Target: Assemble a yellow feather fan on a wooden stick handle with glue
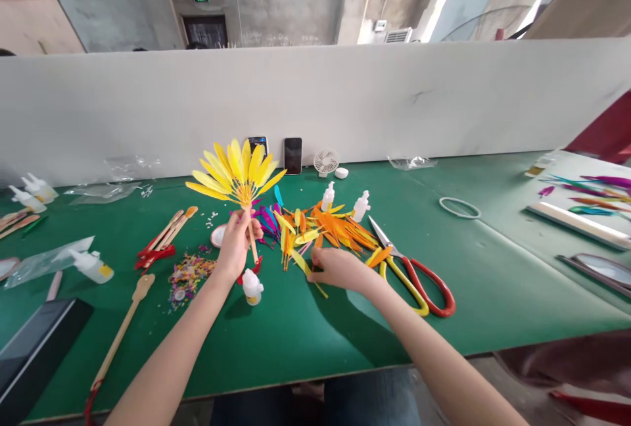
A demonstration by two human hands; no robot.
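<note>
My left hand (235, 242) grips the wooden stick of a fan of yellow feathers (236, 173), held upright above the green table (305, 340). My right hand (340, 269) rests on the table with its fingers pinched on a yellow feather (302, 263) at the near edge of a pile of orange, yellow and purple feathers (325, 225). A small white glue bottle (252, 286) stands between my two hands.
Scissors with red and yellow handles (411, 271) lie right of my right hand. Two glue bottles (345, 201) stand behind the pile. Wooden sticks (165, 238), confetti bits (187, 275), a long wooden handle (121, 334), two phones (292, 155), a small fan (326, 162) and a white ring (459, 208) surround them.
</note>
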